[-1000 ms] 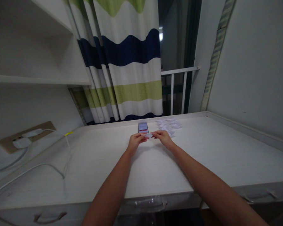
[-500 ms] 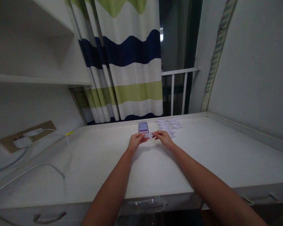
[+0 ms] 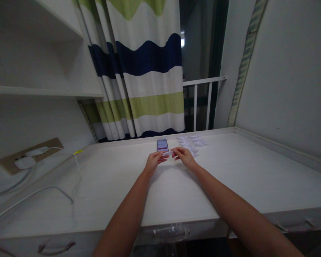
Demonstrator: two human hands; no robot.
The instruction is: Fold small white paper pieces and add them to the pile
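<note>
Between my two hands, a little above the white desk, is a small piece of white paper [image 3: 167, 153]. My left hand [image 3: 153, 161] pinches its left end between thumb and fingers. At the other end, my right hand [image 3: 184, 157] grips it with the fingertips. Just behind the paper lies a phone [image 3: 162, 145] with a lit screen. Several folded white paper pieces [image 3: 194, 141] are gathered on the desk behind my right hand, partly hidden by it.
The white desk [image 3: 109, 182] runs back to a raised edge below a striped curtain [image 3: 155, 85]. On the left are a socket panel with a white plug [image 3: 25, 162] and a loose white cable [image 3: 56, 188]. A wall closes off the right side.
The paper strip now looks narrower and more tilted, its right end slightly higher. My right hand has risen a touch; my left hand has hardly moved.
</note>
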